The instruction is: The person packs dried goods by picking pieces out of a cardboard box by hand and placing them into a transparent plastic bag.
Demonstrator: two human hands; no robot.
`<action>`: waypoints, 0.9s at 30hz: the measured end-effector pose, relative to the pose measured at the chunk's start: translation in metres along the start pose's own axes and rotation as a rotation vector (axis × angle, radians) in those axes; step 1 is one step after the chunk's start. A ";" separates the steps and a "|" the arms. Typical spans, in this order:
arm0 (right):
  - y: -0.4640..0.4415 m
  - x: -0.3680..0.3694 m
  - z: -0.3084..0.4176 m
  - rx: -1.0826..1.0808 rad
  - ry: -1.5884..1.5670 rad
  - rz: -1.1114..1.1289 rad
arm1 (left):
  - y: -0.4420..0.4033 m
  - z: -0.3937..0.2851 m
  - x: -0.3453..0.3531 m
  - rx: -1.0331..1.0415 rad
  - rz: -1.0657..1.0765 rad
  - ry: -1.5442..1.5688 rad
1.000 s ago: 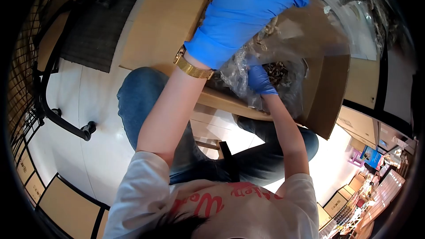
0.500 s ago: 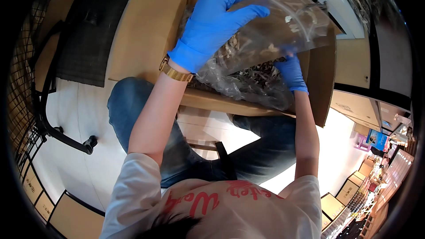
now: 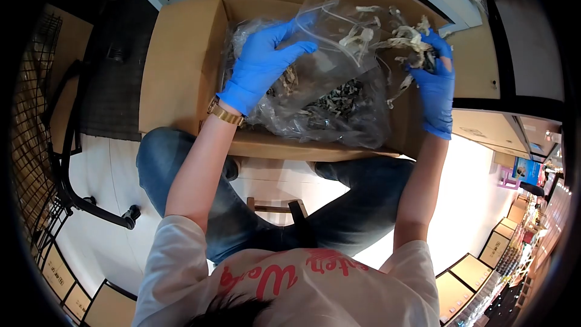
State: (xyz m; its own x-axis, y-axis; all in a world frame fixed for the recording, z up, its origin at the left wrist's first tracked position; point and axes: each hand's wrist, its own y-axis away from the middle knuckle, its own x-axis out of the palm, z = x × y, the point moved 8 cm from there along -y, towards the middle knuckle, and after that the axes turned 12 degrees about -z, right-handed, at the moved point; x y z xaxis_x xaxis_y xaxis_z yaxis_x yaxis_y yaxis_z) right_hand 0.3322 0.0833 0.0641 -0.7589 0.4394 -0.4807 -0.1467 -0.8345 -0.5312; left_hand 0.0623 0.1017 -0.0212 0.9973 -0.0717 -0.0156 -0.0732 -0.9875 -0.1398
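Observation:
Both hands wear blue gloves. My left hand (image 3: 257, 63) is closed on the edge of a clear zip bag (image 3: 324, 30), which hangs over the box with some pale pieces in it. At the right, my right hand (image 3: 436, 79) grips a clump of dried pale and dark strands (image 3: 414, 45), beside the bag's mouth. Below them an open cardboard box (image 3: 184, 66) rests by my knees. Inside it lies a large clear plastic liner (image 3: 357, 130) with more dark dried pieces (image 3: 342, 98).
A black wheeled frame (image 3: 63, 169) with a wire basket stands on the left, near a dark mat (image 3: 121, 66). Cabinets (image 3: 478, 63) line the right side. A wooden stool (image 3: 272, 209) shows between my legs. Cartons (image 3: 112, 306) sit at lower left.
My right hand has come up out of the liner and moved right, now holding a clump of dried strands. My left hand has moved left and down with the zip bag.

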 end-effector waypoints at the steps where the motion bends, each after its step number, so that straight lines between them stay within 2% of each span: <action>1: -0.001 -0.006 -0.004 0.072 -0.072 -0.030 | 0.002 0.007 0.005 -0.020 0.017 -0.012; 2: -0.002 -0.010 -0.002 0.075 -0.071 -0.035 | 0.004 0.011 0.009 -0.019 0.023 -0.013; 5: -0.004 -0.020 0.020 -0.091 0.011 -0.080 | 0.012 0.018 0.024 -0.041 0.051 -0.039; 6: -0.004 -0.021 0.022 -0.088 0.012 -0.084 | 0.015 0.018 0.029 -0.044 0.060 -0.131; 8: -0.003 -0.021 0.036 -0.234 0.092 -0.084 | 0.018 0.025 0.036 -0.046 0.072 -0.223; 10: -0.001 -0.022 0.041 -0.258 0.089 -0.088 | 0.019 0.027 0.036 0.086 -0.026 -0.274; 11: 0.000 -0.022 0.044 -0.284 0.086 -0.090 | 0.019 0.033 0.037 0.085 -0.025 -0.274; 15: 0.002 -0.018 0.045 -0.282 0.005 -0.049 | 0.020 0.040 0.038 0.035 -0.037 -0.355; 18: 0.013 0.015 0.043 -0.265 0.037 0.209 | 0.022 0.036 0.042 0.056 -0.014 -0.344; 21: 0.025 0.040 0.034 -0.186 -0.016 0.362 | 0.023 0.036 0.046 0.069 0.015 -0.290; 24: 0.030 0.049 0.033 -0.119 -0.059 0.442 | 0.024 0.039 0.046 0.040 0.019 -0.261; 27: 0.028 0.047 0.035 -0.114 -0.072 0.402 | 0.024 0.041 0.045 0.017 0.025 -0.271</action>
State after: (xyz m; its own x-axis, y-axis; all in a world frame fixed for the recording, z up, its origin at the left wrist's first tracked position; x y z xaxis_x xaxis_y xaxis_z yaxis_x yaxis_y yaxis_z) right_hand 0.2700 0.0689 0.0506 -0.7844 0.0583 -0.6176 0.2386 -0.8907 -0.3870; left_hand 0.1054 0.0807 -0.0657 0.9575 -0.0532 -0.2834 -0.0998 -0.9833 -0.1524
